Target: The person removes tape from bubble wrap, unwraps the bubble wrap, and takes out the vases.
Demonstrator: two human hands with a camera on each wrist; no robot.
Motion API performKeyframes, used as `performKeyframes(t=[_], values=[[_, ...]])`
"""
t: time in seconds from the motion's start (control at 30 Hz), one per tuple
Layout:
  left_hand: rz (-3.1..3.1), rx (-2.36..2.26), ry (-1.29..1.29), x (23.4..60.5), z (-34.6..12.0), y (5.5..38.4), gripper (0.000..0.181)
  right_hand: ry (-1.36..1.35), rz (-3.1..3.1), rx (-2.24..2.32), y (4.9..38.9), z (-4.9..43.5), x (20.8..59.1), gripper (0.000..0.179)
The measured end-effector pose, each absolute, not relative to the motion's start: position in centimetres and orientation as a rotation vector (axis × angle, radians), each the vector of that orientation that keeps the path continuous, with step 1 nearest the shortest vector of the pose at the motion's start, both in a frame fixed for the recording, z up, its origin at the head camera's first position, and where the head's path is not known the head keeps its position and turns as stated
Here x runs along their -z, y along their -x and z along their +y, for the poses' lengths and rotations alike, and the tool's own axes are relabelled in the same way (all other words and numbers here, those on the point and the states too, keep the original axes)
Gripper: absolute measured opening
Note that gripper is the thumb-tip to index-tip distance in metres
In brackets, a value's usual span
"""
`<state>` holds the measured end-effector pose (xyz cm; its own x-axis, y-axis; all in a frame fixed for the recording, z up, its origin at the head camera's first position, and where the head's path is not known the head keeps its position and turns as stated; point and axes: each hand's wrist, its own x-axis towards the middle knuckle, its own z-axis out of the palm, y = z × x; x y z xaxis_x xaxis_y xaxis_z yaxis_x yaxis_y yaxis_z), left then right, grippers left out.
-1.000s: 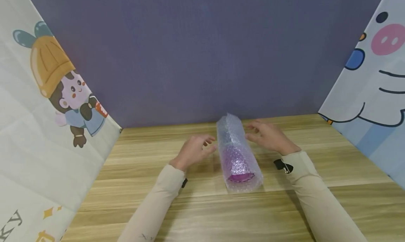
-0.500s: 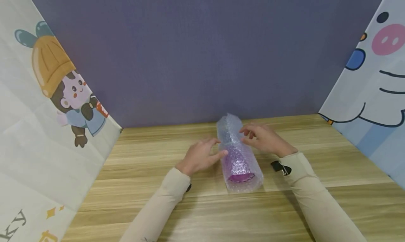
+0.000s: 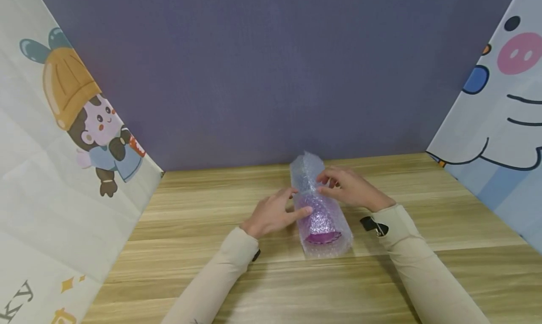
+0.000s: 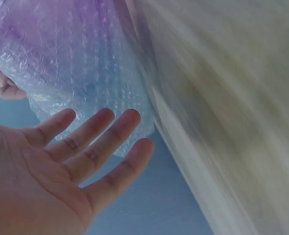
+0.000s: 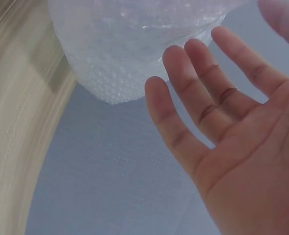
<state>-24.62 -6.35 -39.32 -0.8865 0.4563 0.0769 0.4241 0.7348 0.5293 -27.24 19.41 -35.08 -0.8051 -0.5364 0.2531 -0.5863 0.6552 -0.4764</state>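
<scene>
A dark blue-grey panel (image 3: 237,70) rises along the back of the wood-grained bench (image 3: 178,248), closing off the far side. White cloth (image 3: 38,183) walls in the left, and a pale printed cloth (image 3: 499,140) the right. Two cream sleeves, left (image 3: 211,277) and right (image 3: 427,263), reach in from the near edge and cover strips of the bench. The left cloth carries a cartoon figure (image 3: 103,119) in an orange hat.

The bubble-wrapped bundle (image 3: 327,213) lies lengthwise near the middle of the bench, its narrower far end close to the panel; whether they touch cannot be told. The left hand (image 3: 275,214) is beside it, thumb laid over the wrap in the head view. The right hand (image 3: 353,187) is on the other side, fingertips at the wrap. Both hands are released, fingers relaxed and slightly bent, grasping nothing; together they hide parts of the bundle's sides.

Inside, veiled by the cloudy wrap, a purple piece (image 3: 322,238) shows its rim toward the person. On the right cloth is a pink snout (image 3: 520,53). Smaller still, a black clip (image 3: 374,225) sits at the right cuff.
</scene>
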Motion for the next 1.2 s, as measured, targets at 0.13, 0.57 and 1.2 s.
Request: performKeyframes(t=[0.13, 0.57, 1.2], values=[[2.854, -0.873, -0.719, 39.4, -6.1, 24.5, 0.098, -0.892, -2.829, -0.846, 27.0, 19.2, 35.0, 0.041], [2.846, -0.825, -0.706, 39.6, -5.9, 24.3, 0.108, -0.834, -2.905, -0.739, 26.2, 18.5, 34.6, 0.053], [2.805, -0.835, -0.703, 39.5, -5.9, 24.0, 0.11, -0.818, -2.856, -0.657, 26.0, 17.8, 34.4, 0.028]])
